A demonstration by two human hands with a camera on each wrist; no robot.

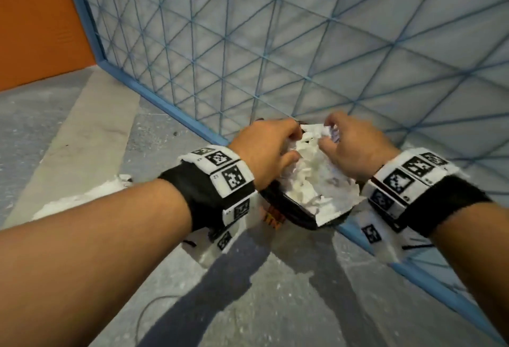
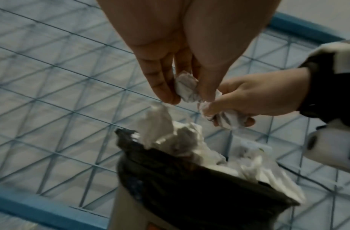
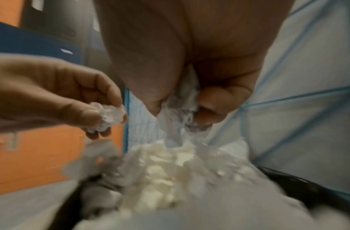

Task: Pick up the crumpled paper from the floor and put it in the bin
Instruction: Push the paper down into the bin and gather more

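Both hands hang just above the bin (image 1: 286,209), a container lined with a black bag (image 2: 189,186) and heaped with white crumpled paper (image 1: 316,181). The left hand (image 1: 264,148) pinches a small wad of crumpled paper (image 2: 186,89) between thumb and fingertips, fingers pointing down. The right hand (image 1: 355,148), just beside it, curls its fingers round a second wad (image 2: 225,118) that shows dark printed lines too blurred to read. Below both hands the paper heap rises over the bag's rim. On the bin's side, under the left wrist, sits an orange-and-black label (image 1: 272,217) whose writing cannot be made out. Each wrist wears a black strap with white blocks carrying black-and-white square marker codes (image 1: 231,176). Left of the left forearm, another piece of white paper (image 1: 82,198) lies on the grey floor (image 1: 248,305). Beyond the hands stands a pale panel with a blue triangular grid (image 1: 303,30), and an orange wall (image 1: 35,16) to its left.
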